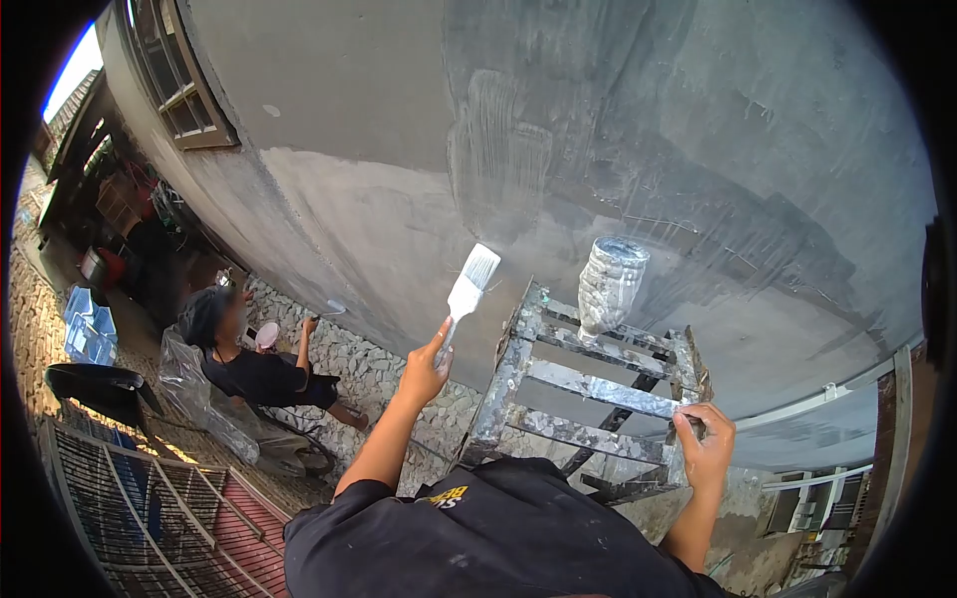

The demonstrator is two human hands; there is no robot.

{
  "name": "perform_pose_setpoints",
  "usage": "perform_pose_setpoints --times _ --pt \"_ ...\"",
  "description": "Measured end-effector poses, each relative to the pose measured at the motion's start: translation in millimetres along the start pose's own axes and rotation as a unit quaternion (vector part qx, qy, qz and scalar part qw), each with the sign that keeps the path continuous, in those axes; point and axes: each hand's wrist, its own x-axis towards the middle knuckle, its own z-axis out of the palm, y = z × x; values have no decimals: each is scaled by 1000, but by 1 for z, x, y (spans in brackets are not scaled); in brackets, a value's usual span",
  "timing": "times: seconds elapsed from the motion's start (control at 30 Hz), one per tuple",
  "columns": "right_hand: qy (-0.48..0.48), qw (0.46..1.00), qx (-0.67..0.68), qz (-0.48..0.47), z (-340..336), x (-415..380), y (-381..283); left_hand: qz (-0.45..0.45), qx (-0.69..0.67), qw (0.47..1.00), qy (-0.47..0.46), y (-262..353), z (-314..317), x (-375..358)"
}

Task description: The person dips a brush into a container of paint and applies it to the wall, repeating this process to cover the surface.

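My left hand (pixel 426 375) is closed around the handle of a paintbrush (pixel 472 277). The brush points up towards the grey wall, its wide bristles coated in white. On the right, my right hand (pixel 706 439) grips the side of a paint-spattered wooden stepladder (pixel 598 389), thumb and fingers at the end of a slat. A cut-open plastic container (pixel 610 289), smeared with white and grey paint, rests on the ladder's top slats, between my two hands and further forward.
The grey wall (pixel 349 120) curves across the view, with wet-looking darker patches and a window (pixel 179 75) at upper left. Below left, another person (pixel 261 359) holds a tool near the wall. Rubble (pixel 369 344) covers the ground; a wire rack (pixel 164 498) stands lower left.
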Motion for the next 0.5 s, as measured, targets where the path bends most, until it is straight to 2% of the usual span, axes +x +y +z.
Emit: perform_pose_setpoints --times 0.1,0.27,0.37,0.5 --pt "1 1000 7 5 1 0 1 -162 92 975 -119 9 -35 -2" --pt "-3 1000 12 3 1 0 1 -186 134 964 -138 23 -76 12" --pt "-9 1000 15 13 1 0 0 -143 125 971 -147 42 -99 40" --pt "-9 1000 11 5 1 -1 0 -89 158 975 -128 108 -141 92"
